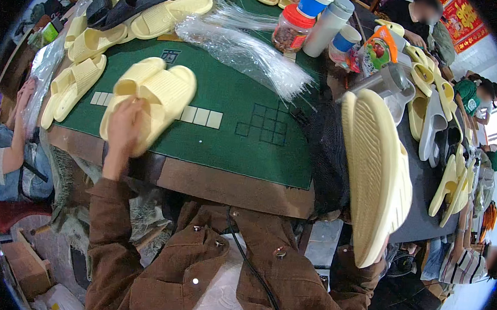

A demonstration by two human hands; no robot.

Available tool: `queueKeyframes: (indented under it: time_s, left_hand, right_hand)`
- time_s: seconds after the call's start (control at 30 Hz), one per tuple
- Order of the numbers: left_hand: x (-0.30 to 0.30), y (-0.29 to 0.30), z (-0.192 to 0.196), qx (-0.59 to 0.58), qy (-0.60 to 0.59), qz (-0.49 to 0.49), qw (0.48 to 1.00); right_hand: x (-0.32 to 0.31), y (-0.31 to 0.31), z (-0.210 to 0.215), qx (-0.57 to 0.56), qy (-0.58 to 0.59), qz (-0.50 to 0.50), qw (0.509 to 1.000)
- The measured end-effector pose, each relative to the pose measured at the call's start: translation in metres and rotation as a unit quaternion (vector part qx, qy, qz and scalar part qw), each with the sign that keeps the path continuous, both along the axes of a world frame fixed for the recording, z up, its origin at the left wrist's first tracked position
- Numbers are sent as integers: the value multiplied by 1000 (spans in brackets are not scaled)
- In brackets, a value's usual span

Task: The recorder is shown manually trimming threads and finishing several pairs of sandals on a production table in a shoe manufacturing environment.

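My left hand (125,124) is closed around a pair of pale yellow slippers (175,86). It grips them near their inner edges, over the green mat (219,159). At the right, a second pair of pale yellow slippers (374,175) stands nearly on end, its ridged soles and sides showing. My right hand (382,251) holds that pair from behind; only a sliver of it shows at the lower end, and its fingers are hidden. Clear plastic strips or bags (250,51) lie bunched on the mat beyond my left hand.
More yellow slippers (74,88) and a black pair (129,5) pile at the far left. A red-lidded jar (291,34), a grey flask (328,28) and paper cups stand at the back. Further slippers (451,183) line the right. Other people sit around.
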State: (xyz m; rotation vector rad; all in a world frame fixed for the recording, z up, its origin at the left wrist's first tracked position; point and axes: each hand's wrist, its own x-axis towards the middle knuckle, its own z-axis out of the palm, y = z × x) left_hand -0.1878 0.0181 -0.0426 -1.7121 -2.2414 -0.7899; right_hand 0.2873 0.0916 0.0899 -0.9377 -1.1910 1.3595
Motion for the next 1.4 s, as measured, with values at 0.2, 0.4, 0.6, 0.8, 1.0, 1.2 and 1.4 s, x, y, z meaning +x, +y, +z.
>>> queueKeyframes:
  time_s: [0.2, 0.4, 0.6, 0.8, 1.0, 1.2, 1.4]
  left_hand:
    - [-102, -10, 10, -21, 0, 114, 993]
    - [-77, -6, 11, -76, 150, 147, 975]
    - [7, -1, 29, 32, 99, 52, 993]
    - [80, 15, 37, -4, -138, -131, 982]
    - [145, 30, 21, -26, -160, -132, 978]
    - [172, 23, 26, -51, -202, -161, 965]
    - [184, 17, 28, -71, -152, -169, 971]
  right_hand:
    - [-57, -2, -21, -78, 17, 43, 996]
    - [-107, 7, -65, -160, 55, 106, 980]
    - [-114, 3, -106, -156, 12, 139, 978]
    - [-95, 5, -104, -136, 16, 189, 972]
    - [-81, 19, -38, -59, 75, 162, 982]
    - [-32, 28, 84, 217, 505, 221, 806]
    - [-49, 48, 26, 147, 192, 44, 969]
